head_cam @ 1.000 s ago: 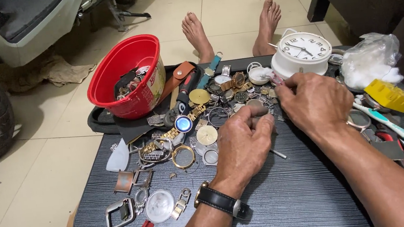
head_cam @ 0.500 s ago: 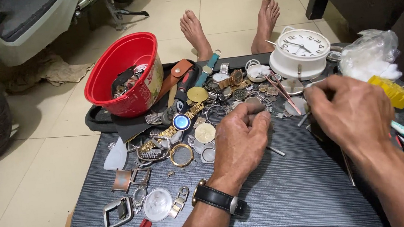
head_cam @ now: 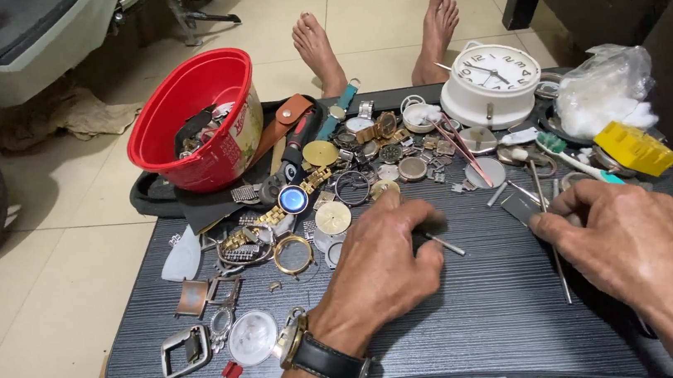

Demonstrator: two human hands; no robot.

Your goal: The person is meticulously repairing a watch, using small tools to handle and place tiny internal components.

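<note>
Two hands are seen on the dark table [head_cam: 467, 325]: the left hand [head_cam: 382, 263] and the right hand [head_cam: 634, 245]. Two bare feet [head_cam: 317, 45] are seen at the top centre. One red bucket [head_cam: 194, 116] is counted at the upper left, one white clock [head_cam: 490, 81] and one plastic bag [head_cam: 605, 90] at the upper right. The watch parts [head_cam: 327, 181] in the centre are too many and too small to be counted, perhaps several dozen.

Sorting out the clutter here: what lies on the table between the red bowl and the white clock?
In the head view, between the red bowl and the white clock lies a heap of watch parts: dials, cases, rings, and a brown strap.
</note>
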